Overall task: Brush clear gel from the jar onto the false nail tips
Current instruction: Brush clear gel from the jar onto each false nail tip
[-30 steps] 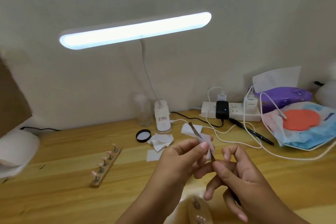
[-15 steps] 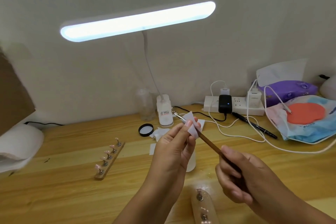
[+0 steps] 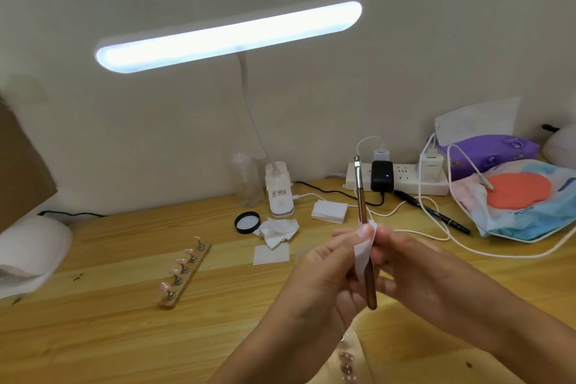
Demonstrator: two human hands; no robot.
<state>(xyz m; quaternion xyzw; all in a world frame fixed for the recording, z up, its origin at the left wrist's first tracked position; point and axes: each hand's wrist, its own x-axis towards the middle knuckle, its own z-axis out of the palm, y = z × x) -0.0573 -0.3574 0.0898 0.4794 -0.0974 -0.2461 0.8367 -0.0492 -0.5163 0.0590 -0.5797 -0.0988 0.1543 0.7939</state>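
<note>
Altogether we count one brush (image 3: 361, 206), two hands, and five nail tips (image 3: 181, 261) in a row on one wooden strip (image 3: 195, 266) at the left of the bench (image 3: 109, 337). A second strip (image 3: 346, 363) shows at the near edge under the wrists, with a few metal studs; its tips we cannot make out.

The brush stands almost upright mid-scene, above the bench, bristle end up. It has a glossy brown wooden handle, a slim silver ferrule and a small flat tip. Our left hand (image 3: 324, 271) pinches a white wipe (image 3: 363, 251) folded round the handle, thumb and fingertips closed on it. Our right hand (image 3: 414, 271) curls its fingers on the handle just below and behind the wipe. Both hands are blurred.

The nail tips are pale pink, each perched on a small metal stud, well apart from the brush.

Loose on the bench lie one crumpled tissue (image 3: 277, 229), one flat square pad (image 3: 271, 254) and one neat stack (image 3: 329, 211) of pads, all white. One round black lid (image 3: 247, 222) lies beside the tissue. Farther back stand one clear plastic bottle (image 3: 246, 179), one white lamp (image 3: 229, 36) with a long glowing bar on a bendy neck, and one white socket block (image 3: 405, 187) carrying two white chargers (image 3: 431, 162) and one black adapter (image 3: 381, 176). At the right are one black pen (image 3: 433, 212), one purple pack (image 3: 492, 156) and one crinkly blue-and-orange bag (image 3: 530, 215).
</note>
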